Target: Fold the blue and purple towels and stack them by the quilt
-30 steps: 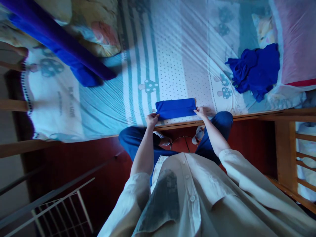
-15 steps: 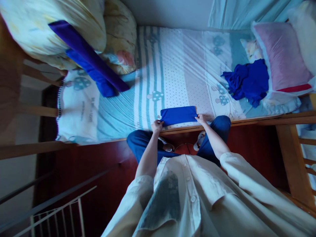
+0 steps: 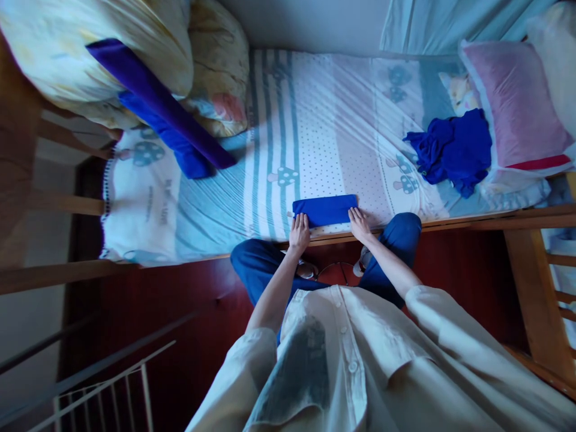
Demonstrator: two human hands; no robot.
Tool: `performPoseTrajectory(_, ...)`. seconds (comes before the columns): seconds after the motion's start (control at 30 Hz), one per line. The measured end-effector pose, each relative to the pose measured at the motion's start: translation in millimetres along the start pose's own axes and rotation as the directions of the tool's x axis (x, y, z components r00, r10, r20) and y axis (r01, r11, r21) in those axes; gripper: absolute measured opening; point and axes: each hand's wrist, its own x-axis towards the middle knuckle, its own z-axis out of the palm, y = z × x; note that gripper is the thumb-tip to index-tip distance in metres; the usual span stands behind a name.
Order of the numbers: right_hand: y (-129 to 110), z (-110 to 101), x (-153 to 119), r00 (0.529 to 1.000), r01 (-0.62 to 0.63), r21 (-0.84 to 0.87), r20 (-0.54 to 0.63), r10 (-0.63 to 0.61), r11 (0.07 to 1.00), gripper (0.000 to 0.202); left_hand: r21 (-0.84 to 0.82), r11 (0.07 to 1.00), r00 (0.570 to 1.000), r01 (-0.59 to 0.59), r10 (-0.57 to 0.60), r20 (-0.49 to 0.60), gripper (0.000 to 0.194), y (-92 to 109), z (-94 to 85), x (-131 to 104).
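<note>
A folded blue cloth (image 3: pixel 327 210) lies flat as a rectangle near the front edge of the bed (image 3: pixel 315 132), with a small pale tag at its left end. My left hand (image 3: pixel 299 232) rests on its lower left corner, fingers laid out flat. On its right end lies my right hand (image 3: pixel 359 223), its fingers also spread flat on the fabric. Neither hand grips the cloth. A crumpled blue cloth (image 3: pixel 463 150) is farther right on the bed.
At the left, a long purple folded piece (image 3: pixel 162 102) and a blue one (image 3: pixel 189 159) lean on yellowish bedding (image 3: pixel 220 66). A pink pillow (image 3: pixel 517 108) is at the right. Wooden rails (image 3: pixel 531 219) and a white rack (image 3: pixel 146 390) stand near the bed.
Both hands have let go of the cloth's ends and moved inward onto it, fingers now flat. The folded cloth has stayed about where it was.
</note>
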Motion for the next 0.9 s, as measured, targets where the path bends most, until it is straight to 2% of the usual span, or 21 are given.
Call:
performPoseTrajectory(0.2, -4, 8, 26, 0.999, -0.049, -0.017, 0.008, 0.049, 0.999, 0.066, -0.003, 1.0, 0.999, 0.023, -0.023, -0.035, 0.065, -5, 6.0, 21)
performPoseTrajectory(0.37, -8, 8, 30, 0.997, -0.071, -0.096, 0.012, 0.072, 0.993, 0.06, 0.023, 0.999, 0.999, 0.039, -0.038, -0.034, 0.058, -3, 6.3, 26)
performPoseTrajectory(0.5, -5, 5, 16, 0.999, -0.025, -0.099, 0.025, 0.028, 0.995, 0.059, 0.031, 0.999, 1.0, 0.016, -0.015, -0.026, 0.058, -3, 5.7, 14)
performPoseTrajectory(0.73, -7, 12, -26, 0.999, -0.01, -0.082, 0.039, 0.014, 0.997, 0.058, 0.059, 0.998, 1.0, -0.015, 0.014, 0.017, 0.06, 2, 12.0, -27)
performPoseTrajectory(0.9, -5, 5, -34, 0.998, -0.022, -0.026, 0.056, 0.023, 0.999, 0.057, 0.072, 0.997, 0.996, -0.032, 0.025, 0.084, 0.059, 4, 1.1, -35)
